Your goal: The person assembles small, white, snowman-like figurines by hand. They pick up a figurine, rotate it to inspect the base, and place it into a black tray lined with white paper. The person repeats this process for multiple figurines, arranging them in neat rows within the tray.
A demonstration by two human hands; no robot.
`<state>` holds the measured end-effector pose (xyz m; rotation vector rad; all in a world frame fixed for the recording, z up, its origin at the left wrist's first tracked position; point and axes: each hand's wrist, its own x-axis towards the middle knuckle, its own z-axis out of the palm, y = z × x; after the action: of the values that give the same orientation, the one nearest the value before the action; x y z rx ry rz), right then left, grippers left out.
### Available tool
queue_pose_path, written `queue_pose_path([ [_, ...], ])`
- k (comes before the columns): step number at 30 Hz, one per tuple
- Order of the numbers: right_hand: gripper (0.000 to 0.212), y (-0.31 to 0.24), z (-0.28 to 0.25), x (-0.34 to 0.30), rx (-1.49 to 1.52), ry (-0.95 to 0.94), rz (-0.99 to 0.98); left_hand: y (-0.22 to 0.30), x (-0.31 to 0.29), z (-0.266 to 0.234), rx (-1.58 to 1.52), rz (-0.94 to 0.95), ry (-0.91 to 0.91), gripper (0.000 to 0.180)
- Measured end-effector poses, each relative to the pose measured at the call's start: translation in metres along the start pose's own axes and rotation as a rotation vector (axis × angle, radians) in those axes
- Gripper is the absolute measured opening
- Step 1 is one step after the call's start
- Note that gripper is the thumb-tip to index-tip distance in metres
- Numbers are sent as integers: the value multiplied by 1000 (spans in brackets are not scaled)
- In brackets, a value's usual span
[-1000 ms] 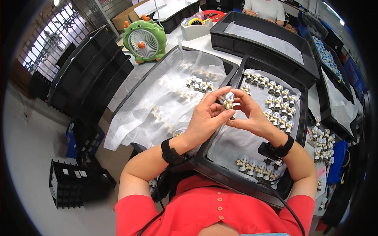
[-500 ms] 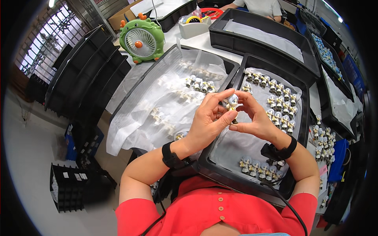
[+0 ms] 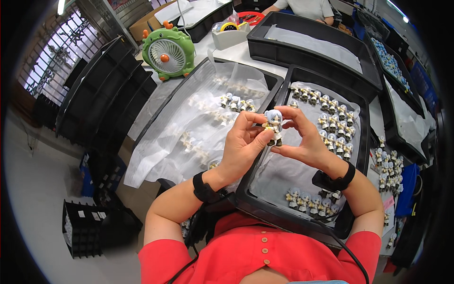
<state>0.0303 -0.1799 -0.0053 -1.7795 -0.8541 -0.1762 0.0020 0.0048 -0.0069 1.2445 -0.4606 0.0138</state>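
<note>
A small figurine [image 3: 275,134] with pale grey-blue hair, a white outfit and dark boots is held upright above the gap between two trays. My left hand [image 3: 243,150] pinches its side between thumb and fingers. On the other side my right hand [image 3: 306,142] curves around it, fingers by the head and thumb just under the feet. Below lies the right black tray [image 3: 364,156], lined with white sheet, with rows of similar figurines [image 3: 336,124] and a near row [image 3: 309,203]. To the left, thin white sheet [image 3: 161,146] partly covers more figurines [image 3: 235,102] in another tray.
A green animal-shaped fan [image 3: 169,51] stands at the far left of the table. Behind the trays is a paper-lined black bin [image 3: 312,57], with a person [image 3: 307,8] beyond. More figurines [image 3: 390,168] stand at the right. Stacked black trays [image 3: 101,90] rise on the left.
The figurine has turned in my fingers, showing its front and boots more fully. Both hands shift slightly left and spread a little around it.
</note>
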Motion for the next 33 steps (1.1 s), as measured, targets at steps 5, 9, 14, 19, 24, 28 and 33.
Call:
queue_pose_path([
  [5, 72, -1, -1, 0, -29, 10, -11, 0, 1, -1, -16, -8, -1, 23],
  [9, 71, -1, -1, 0, -75, 22, -28, -2, 3, -4, -6, -30, 2, 23],
  [14, 72, 1, -2, 0, -96, 51, -49, 0, 3, -6, -93, -159, 22, 22],
  [19, 72, 2, -2, 0, -112, 61, -56, -1, 5, -7, -310, -321, 31, 22],
  [24, 72, 1, -3, 1, -146, 58, -76, -3, 4, -8, -282, -316, 14, 23],
  [28, 72, -1, -2, 1, -120, 60, -63, 3, 4, -6, -218, -284, 21, 22],
  [33, 71, 3, 4, -2, -76, 72, -30, -1, 5, -9, -179, -270, 17, 20],
])
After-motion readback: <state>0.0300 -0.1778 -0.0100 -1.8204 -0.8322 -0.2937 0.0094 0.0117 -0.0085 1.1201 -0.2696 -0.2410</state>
